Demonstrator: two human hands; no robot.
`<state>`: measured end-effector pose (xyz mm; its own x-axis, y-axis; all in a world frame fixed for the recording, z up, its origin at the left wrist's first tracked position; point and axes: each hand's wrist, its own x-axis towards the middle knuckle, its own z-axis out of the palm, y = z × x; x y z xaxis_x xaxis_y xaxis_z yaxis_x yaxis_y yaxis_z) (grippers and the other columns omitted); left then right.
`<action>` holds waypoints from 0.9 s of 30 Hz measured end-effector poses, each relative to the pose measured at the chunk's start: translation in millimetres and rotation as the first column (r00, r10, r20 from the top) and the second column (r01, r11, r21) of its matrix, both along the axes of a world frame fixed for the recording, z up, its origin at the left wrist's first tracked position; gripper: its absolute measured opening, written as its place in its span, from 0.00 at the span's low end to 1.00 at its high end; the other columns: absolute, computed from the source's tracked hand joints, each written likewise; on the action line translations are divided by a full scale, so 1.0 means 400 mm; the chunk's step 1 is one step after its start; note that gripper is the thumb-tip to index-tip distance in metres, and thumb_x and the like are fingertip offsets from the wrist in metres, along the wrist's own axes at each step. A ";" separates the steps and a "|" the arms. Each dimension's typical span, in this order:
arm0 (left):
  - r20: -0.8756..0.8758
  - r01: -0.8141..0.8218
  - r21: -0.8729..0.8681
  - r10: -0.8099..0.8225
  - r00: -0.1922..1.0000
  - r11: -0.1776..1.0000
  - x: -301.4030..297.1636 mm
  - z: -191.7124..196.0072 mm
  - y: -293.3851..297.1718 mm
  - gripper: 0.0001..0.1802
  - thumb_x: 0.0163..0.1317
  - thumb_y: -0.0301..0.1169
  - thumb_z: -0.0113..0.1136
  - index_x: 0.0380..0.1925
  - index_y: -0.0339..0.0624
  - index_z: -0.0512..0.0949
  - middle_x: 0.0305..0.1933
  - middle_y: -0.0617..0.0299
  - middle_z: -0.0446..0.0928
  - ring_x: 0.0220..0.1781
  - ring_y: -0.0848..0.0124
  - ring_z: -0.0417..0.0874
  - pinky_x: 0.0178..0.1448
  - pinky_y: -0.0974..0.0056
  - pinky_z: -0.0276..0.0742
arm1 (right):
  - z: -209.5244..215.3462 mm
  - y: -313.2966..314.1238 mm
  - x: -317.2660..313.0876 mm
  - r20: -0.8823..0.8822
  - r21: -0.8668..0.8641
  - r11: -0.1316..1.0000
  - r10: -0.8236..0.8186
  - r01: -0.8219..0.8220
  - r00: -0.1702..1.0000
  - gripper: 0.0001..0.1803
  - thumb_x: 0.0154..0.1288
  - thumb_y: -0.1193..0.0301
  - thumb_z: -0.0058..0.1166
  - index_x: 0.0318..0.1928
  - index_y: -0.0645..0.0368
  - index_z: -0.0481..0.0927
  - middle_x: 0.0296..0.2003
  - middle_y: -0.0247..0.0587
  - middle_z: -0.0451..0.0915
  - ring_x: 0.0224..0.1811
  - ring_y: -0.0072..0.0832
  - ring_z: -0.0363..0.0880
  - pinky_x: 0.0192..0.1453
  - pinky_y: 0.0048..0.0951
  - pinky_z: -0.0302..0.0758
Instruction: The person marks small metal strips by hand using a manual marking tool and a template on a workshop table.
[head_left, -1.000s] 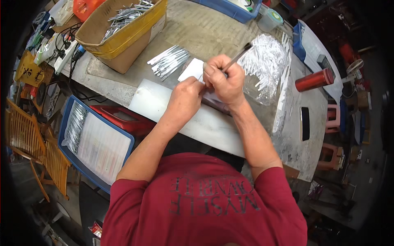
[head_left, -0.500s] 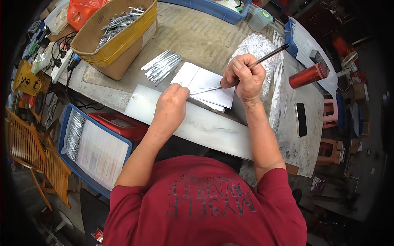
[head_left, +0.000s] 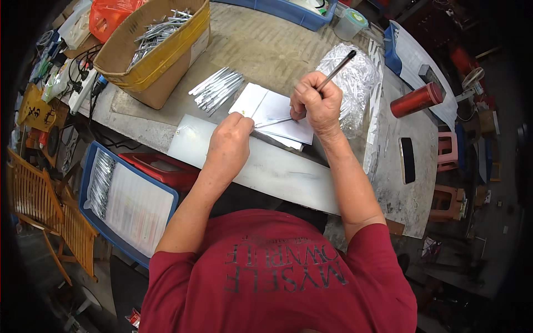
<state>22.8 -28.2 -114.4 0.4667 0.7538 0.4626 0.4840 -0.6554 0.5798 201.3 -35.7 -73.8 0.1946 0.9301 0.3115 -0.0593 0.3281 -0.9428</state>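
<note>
My right hand (head_left: 317, 102) is closed round a slim dark stick-shaped tool (head_left: 338, 69), whose upper end points up and away to the right. My left hand (head_left: 229, 140) pinches the near end of a thin silvery rod (head_left: 273, 121). That rod runs across toward the fingers of my right hand; whether they touch it is hidden. Beneath it lies a stack of white paper (head_left: 272, 105). A loose pile of similar flat silvery rods (head_left: 216, 89) lies just beyond my left hand.
A cardboard box (head_left: 166, 69) of metal rods stands far left. Right of the paper is a clear bag of white strips (head_left: 355, 75), then a red cylinder (head_left: 416, 100) and a phone (head_left: 407, 161). A blue tray (head_left: 129, 202) sits lower left.
My right hand has shifted left, closer to my left hand. The dark tool now stands more steeply, its upper end further left. My left hand has hardly moved.
</note>
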 end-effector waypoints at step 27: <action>0.098 -0.111 0.046 0.106 0.990 0.993 -0.071 0.017 0.036 0.03 0.46 0.19 0.54 0.24 0.35 0.74 0.26 0.52 0.72 0.30 0.57 0.74 0.34 0.61 0.70 | 0.049 -0.156 0.073 -0.346 0.042 0.997 -0.041 0.059 0.937 0.12 0.56 0.72 0.42 0.40 0.65 0.65 0.27 0.38 0.69 0.28 0.25 0.71 0.32 0.24 0.70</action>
